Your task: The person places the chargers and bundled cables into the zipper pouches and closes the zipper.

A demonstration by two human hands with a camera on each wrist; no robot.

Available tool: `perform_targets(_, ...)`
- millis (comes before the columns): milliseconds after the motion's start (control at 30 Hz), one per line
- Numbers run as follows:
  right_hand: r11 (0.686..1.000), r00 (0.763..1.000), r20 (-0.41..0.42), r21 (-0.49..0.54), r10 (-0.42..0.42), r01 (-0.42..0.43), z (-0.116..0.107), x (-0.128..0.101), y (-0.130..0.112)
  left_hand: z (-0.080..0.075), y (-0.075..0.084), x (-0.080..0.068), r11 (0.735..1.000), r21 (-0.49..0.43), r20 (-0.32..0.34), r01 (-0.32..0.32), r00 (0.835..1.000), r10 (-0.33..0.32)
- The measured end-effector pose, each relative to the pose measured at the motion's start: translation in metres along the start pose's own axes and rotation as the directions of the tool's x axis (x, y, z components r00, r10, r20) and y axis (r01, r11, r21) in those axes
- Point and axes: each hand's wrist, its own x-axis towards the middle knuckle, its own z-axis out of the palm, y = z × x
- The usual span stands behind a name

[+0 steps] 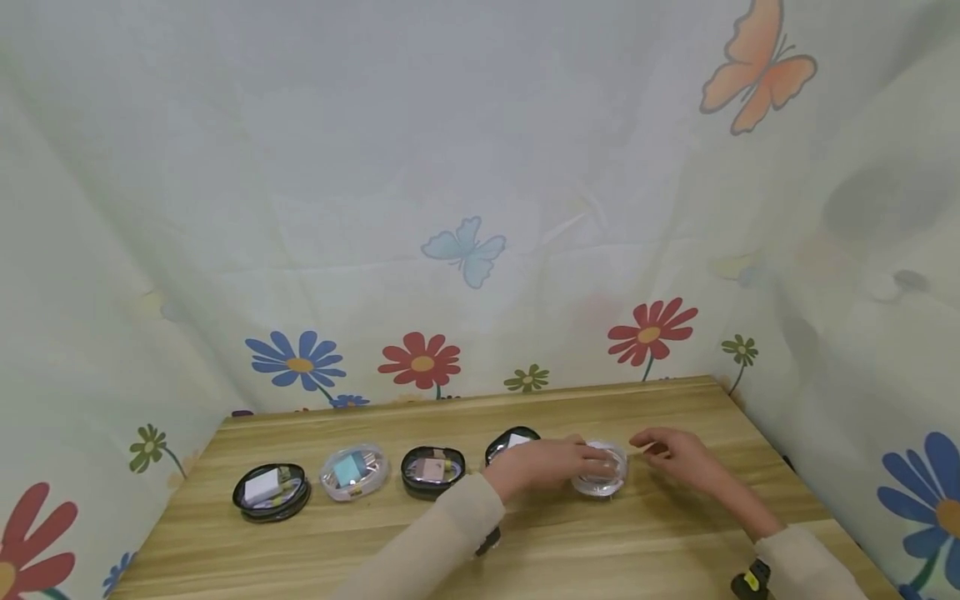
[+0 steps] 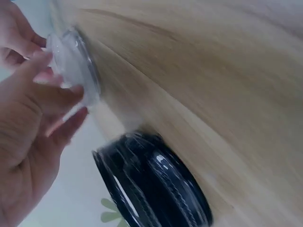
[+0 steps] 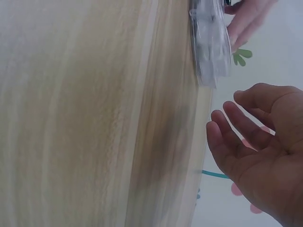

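Observation:
A clear round case (image 1: 600, 479) (image 2: 75, 66) (image 3: 208, 42) sits on the wooden table (image 1: 600, 550), right of centre. My left hand (image 1: 555, 462) (image 2: 42, 109) grips it, thumb and fingers curled round its rim. My right hand (image 1: 675, 454) (image 3: 251, 142) hovers just right of the case with loosely bent fingers, holding nothing and apart from it. A black round case (image 1: 510, 442) (image 2: 151, 184) lies right behind my left hand, partly hidden by it.
Three more round cases stand in a row to the left: a black one (image 1: 432, 469), a clear one (image 1: 354, 471) and a black one (image 1: 272, 490), each with something small inside. A flowered cloth (image 1: 465, 250) hangs close behind and beside the table.

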Motion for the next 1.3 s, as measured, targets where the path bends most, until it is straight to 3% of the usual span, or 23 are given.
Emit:
perform_targets(167, 0.998, 0.999, 0.011, -0.030, -0.052, 0.053, 0.002, -0.002, 0.000, 0.004, 0.013, 0.015, 0.978, 0.175, -0.171, 0.116, 0.982, -0.086)
perform_targets(300, 0.990, 0.997, 0.027, -0.119, -0.078, 0.081, 0.002, -0.003, 0.002, 0.007, 0.019, 0.020, 0.957, 0.211, -0.212, 0.199, 0.965, -0.154)
perform_targets(367, 0.983, 0.996, 0.034, -0.165, -0.081, 0.085, 0.004, -0.003, 0.004, 0.008, 0.018, 0.019, 0.960, 0.186, -0.204, 0.211, 0.964, -0.172)
perform_targets(567, 0.967, 0.989, 0.042, -0.209, -0.142, 0.147, 0.014, 0.004, 0.014, 0.011, 0.011, 0.009, 0.984, 0.074, -0.158, 0.164, 0.976, -0.151)
perform_targets(667, 0.963, 0.986, 0.043, -0.213, -0.159, 0.164, 0.021, 0.009, 0.019, 0.014, 0.008, 0.007, 0.985, 0.012, -0.168, 0.174, 0.971, -0.170)
perform_targets(800, 0.964, 0.985, 0.011, -0.205, -0.172, 0.171, 0.028, 0.016, 0.022, 0.015, 0.003, 0.008, 0.984, -0.069, -0.189, 0.163, 0.967, -0.173)
perform_targets(933, 0.981, 0.990, -0.029, -0.142, -0.136, 0.131, 0.029, 0.021, 0.025, 0.013, -0.002, 0.008, 0.972, -0.164, -0.162, 0.167, 0.968, -0.194)
perform_targets(1133, 0.982, 0.985, -0.047, -0.099, -0.169, 0.163, 0.031, 0.025, 0.030, 0.010, -0.001, 0.006, 0.963, -0.165, -0.092, 0.215, 0.968, -0.232)
perform_targets(1300, 0.950, 0.965, 0.065, -0.170, -0.254, 0.261, 0.034, 0.024, 0.026, 0.007, 0.005, 0.007, 0.954, -0.125, -0.041, 0.274, 0.959, -0.281)
